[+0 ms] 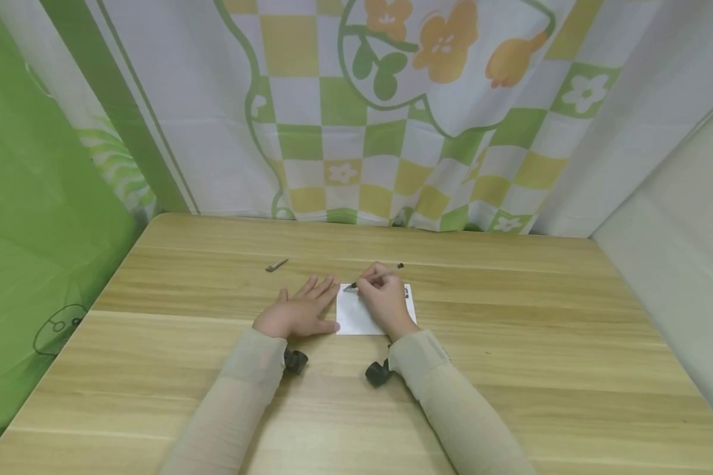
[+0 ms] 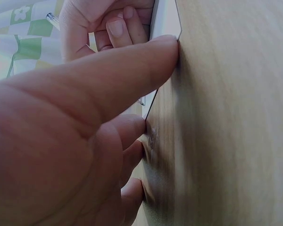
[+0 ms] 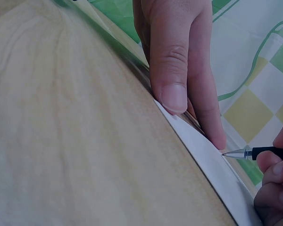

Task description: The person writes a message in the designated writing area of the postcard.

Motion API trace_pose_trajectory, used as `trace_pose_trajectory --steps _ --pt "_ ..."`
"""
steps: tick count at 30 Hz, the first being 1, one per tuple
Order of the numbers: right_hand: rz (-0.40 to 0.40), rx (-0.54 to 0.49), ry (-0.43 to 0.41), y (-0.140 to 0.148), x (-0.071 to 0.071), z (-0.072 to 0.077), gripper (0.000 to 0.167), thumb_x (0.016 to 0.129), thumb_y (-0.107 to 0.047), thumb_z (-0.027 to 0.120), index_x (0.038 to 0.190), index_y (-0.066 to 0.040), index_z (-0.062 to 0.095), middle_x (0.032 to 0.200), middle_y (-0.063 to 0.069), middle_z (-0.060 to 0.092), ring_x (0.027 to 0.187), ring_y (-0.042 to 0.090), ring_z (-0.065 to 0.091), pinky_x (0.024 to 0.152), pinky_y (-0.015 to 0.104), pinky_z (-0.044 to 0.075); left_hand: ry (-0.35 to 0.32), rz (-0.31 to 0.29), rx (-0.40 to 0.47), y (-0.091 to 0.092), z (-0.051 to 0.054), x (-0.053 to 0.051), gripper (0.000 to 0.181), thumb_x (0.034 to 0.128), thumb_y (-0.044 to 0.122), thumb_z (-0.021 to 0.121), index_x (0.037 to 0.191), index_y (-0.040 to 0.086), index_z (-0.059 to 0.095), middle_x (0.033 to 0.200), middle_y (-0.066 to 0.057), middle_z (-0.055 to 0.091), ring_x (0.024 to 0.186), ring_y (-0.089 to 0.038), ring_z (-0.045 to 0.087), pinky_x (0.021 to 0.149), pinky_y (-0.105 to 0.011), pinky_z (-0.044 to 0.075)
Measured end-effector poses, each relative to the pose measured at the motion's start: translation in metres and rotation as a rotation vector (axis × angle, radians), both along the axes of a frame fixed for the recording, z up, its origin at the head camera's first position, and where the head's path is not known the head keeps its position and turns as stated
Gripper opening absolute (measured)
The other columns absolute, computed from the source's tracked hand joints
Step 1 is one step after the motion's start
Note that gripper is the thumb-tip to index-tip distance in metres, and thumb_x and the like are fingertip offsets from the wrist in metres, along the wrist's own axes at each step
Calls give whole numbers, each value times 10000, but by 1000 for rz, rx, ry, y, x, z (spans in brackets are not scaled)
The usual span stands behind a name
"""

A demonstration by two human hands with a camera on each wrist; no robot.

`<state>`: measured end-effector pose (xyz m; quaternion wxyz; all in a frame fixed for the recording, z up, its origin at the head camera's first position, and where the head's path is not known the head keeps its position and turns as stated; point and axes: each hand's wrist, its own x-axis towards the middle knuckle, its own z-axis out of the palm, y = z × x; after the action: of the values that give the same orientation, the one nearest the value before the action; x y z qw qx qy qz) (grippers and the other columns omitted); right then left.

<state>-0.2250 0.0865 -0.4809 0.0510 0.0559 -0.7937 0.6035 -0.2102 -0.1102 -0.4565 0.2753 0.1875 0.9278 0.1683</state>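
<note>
A small sheet of white paper (image 1: 356, 316) lies on the table, with a dark printed mark near its upper right corner. My left hand (image 1: 302, 313) rests at the paper's left edge, fingers spread and straight; the thumb and a fingertip touch the edge. In my right hand (image 1: 386, 300) I pinch a pen (image 3: 269, 153) with a black grip and a silver tip. The pen's tip is at the upper left part of the paper, close to my left fingertip in the right wrist view. Part of the paper is hidden under my right hand.
A pen cap (image 1: 276, 265) or similar slim piece lies beyond my left hand. A tiny dark object (image 1: 401, 266) shows just past my right hand. The wooden table (image 1: 541, 369) reaches back to a checked, flowered curtain (image 1: 344, 105). Black wrist cameras sit under both sleeves.
</note>
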Motion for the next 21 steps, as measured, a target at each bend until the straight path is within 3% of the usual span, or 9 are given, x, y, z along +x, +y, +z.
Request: trace_pose_trajectory --steps 21 --pt "-3 16 9 1 -1 -2 68 843 -91 626 792 -76 670 854 30 643 754 181 597 642 250 475 0 1 2 -1 -1 -1 882 984 555 570 1636 272 48 1676 96 -96 1542 -231 -136 1123 -736 -107"
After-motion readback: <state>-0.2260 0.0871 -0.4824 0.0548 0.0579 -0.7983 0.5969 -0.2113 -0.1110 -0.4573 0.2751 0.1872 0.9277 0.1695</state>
